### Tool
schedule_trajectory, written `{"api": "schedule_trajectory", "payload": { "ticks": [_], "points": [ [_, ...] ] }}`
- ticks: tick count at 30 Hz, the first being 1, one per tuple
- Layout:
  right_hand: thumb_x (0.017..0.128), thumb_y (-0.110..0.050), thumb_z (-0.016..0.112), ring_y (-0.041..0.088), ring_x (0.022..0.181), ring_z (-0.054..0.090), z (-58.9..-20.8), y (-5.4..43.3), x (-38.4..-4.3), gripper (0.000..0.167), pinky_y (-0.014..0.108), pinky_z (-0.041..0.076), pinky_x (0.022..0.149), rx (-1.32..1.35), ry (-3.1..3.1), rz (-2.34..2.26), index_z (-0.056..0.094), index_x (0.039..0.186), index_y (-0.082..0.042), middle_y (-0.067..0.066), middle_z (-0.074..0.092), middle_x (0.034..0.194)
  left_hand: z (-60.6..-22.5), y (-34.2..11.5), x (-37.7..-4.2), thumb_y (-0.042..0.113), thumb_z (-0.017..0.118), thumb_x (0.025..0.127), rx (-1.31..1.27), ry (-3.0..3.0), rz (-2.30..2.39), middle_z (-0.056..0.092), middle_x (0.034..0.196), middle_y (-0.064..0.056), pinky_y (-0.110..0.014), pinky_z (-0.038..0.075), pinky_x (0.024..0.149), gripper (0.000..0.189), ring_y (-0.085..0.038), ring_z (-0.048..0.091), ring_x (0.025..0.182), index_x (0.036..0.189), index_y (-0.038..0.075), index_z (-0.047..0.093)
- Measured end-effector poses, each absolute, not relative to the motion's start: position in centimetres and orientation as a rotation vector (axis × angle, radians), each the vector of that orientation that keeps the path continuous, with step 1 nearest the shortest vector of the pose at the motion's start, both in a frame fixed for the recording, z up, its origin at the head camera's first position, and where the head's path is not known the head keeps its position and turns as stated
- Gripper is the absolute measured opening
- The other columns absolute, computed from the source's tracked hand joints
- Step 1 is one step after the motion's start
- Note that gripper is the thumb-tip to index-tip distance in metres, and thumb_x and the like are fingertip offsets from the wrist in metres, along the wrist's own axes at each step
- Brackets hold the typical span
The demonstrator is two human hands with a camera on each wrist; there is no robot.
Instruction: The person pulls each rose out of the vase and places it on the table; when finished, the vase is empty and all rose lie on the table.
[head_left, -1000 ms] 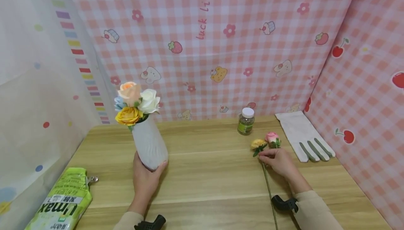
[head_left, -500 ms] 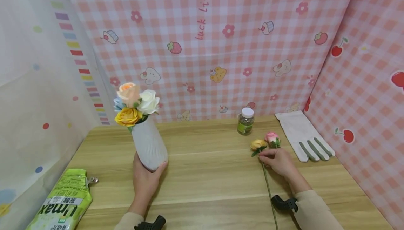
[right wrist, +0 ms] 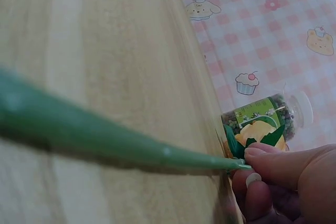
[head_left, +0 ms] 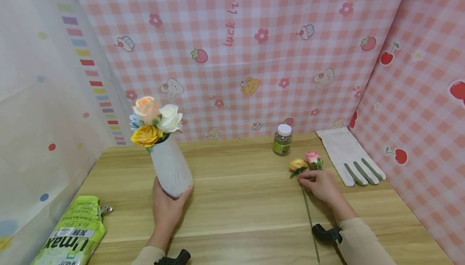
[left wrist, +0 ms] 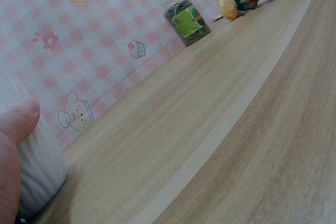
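Note:
My left hand grips the lower part of a white ribbed vase, thumb across its front. Peach, white, yellow and blue artificial flowers fill the vase's mouth, the peach rose highest. On the right, my right hand pinches the green stem of a yellow artificial rose just under its bloom. In the right wrist view that stem runs close past the camera, and the thumb and a finger meet on it. Beside the yellow bloom lies a pink rose, its stem mostly hidden by the hand.
A clear jar with a white lid and dark contents stands at the back of the wooden table. A white glove with grey-green stripes lies at the right. At the left front is a green bag with a metal clip.
The hands keep their holds on the vase and the yellow rose's stem. The yellow bloom turns slightly; otherwise only a small shift of the head view shows.

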State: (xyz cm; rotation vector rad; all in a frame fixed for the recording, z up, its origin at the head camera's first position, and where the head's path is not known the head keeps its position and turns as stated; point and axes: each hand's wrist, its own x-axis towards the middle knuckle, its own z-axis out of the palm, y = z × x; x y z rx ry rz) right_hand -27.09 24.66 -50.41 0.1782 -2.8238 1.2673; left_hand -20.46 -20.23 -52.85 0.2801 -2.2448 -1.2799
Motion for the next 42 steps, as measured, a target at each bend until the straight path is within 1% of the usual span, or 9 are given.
{"api": "schedule_trajectory", "payload": {
  "ticks": [6, 9, 14, 17, 23, 25, 29, 35, 42],
  "points": [
    [0.089, -0.01, 0.069, 0.011, 0.062, 0.059, -50.0, 24.7, -26.9, 0.016, 0.025, 0.048, 0.054, 0.176, -2.831, 1.294, 0.074, 0.101, 0.0, 0.004, 0.068, 0.073, -52.9, -20.4, -20.5, 0.038, 0.086, 0.069, 0.271, -2.24, -1.273, 0.043, 0.135, -0.014, -0.05, 0.033, 0.102, 0.102, -0.029, 0.042, 0.124, 0.147, 0.01, 0.027],
    [0.089, -0.013, 0.069, 0.011, 0.065, 0.059, -49.1, 25.0, -26.4, 0.019, 0.025, 0.048, 0.054, 0.183, -2.851, 1.26, 0.073, 0.104, -0.001, 0.003, 0.069, 0.076, -53.2, -20.4, -20.5, 0.037, 0.087, 0.068, 0.262, -2.224, -1.278, 0.045, 0.134, -0.014, -0.049, 0.034, 0.101, 0.101, -0.028, 0.043, 0.122, 0.147, 0.01, 0.029],
    [0.091, -0.017, 0.068, 0.015, 0.066, 0.062, -47.1, 25.6, -25.4, 0.024, 0.026, 0.048, 0.053, 0.193, -2.832, 1.232, 0.072, 0.108, 0.0, 0.008, 0.07, 0.078, -53.4, -20.3, -20.6, 0.036, 0.088, 0.067, 0.248, -2.209, -1.29, 0.047, 0.132, -0.014, -0.048, 0.035, 0.099, 0.1, -0.028, 0.045, 0.12, 0.146, 0.01, 0.031],
    [0.09, -0.014, 0.068, 0.017, 0.068, 0.064, -46.7, 25.6, -25.3, 0.025, 0.027, 0.05, 0.055, 0.24, -2.821, 1.278, 0.07, 0.11, 0.002, 0.011, 0.071, 0.083, -53.3, -20.3, -20.8, 0.037, 0.088, 0.067, 0.254, -2.204, -1.288, 0.047, 0.133, -0.013, -0.048, 0.035, 0.1, 0.101, -0.028, 0.045, 0.121, 0.146, 0.01, 0.031],
    [0.083, -0.015, 0.075, 0.014, 0.08, 0.063, -48.1, 25.2, -25.0, 0.023, 0.026, 0.051, 0.066, 0.377, -2.939, 1.163, 0.074, 0.104, -0.004, 0.005, 0.072, 0.093, -52.9, -20.4, -21.0, 0.039, 0.087, 0.068, 0.256, -2.209, -1.263, 0.045, 0.135, -0.014, -0.049, 0.034, 0.101, 0.102, -0.029, 0.044, 0.123, 0.147, 0.01, 0.029],
    [0.082, -0.016, 0.077, 0.014, 0.081, 0.063, -48.6, 25.1, -24.9, 0.022, 0.027, 0.05, 0.067, 0.422, -2.958, 1.129, 0.075, 0.101, -0.006, 0.004, 0.072, 0.092, -52.9, -20.4, -21.0, 0.038, 0.087, 0.068, 0.259, -2.208, -1.261, 0.045, 0.135, -0.015, -0.049, 0.034, 0.101, 0.101, -0.029, 0.044, 0.123, 0.146, 0.009, 0.03],
    [0.08, -0.011, 0.077, 0.016, 0.079, 0.063, -49.1, 24.9, -24.9, 0.018, 0.028, 0.05, 0.067, 0.467, -2.942, 1.136, 0.075, 0.097, -0.004, 0.005, 0.072, 0.089, -53.0, -20.5, -21.0, 0.036, 0.087, 0.068, 0.265, -2.209, -1.265, 0.045, 0.135, -0.016, -0.049, 0.034, 0.102, 0.101, -0.03, 0.044, 0.123, 0.146, 0.008, 0.03],
    [0.081, -0.008, 0.075, 0.015, 0.079, 0.062, -49.1, 25.1, -25.1, 0.017, 0.03, 0.049, 0.067, 0.371, -2.968, 1.129, 0.075, 0.097, -0.004, 0.005, 0.072, 0.088, -53.2, -20.5, -20.9, 0.037, 0.087, 0.068, 0.265, -2.208, -1.272, 0.046, 0.135, -0.015, -0.049, 0.034, 0.101, 0.1, -0.029, 0.044, 0.123, 0.146, 0.009, 0.031],
    [0.08, -0.012, 0.077, 0.015, 0.081, 0.062, -49.1, 25.3, -25.2, 0.014, 0.033, 0.048, 0.071, 0.303, -2.97, 1.058, 0.076, 0.093, -0.008, 0.002, 0.072, 0.087, -53.4, -20.5, -20.7, 0.038, 0.087, 0.068, 0.27, -2.217, -1.271, 0.045, 0.136, -0.015, -0.05, 0.034, 0.101, 0.101, -0.03, 0.043, 0.124, 0.147, 0.009, 0.029]
  ]
}}
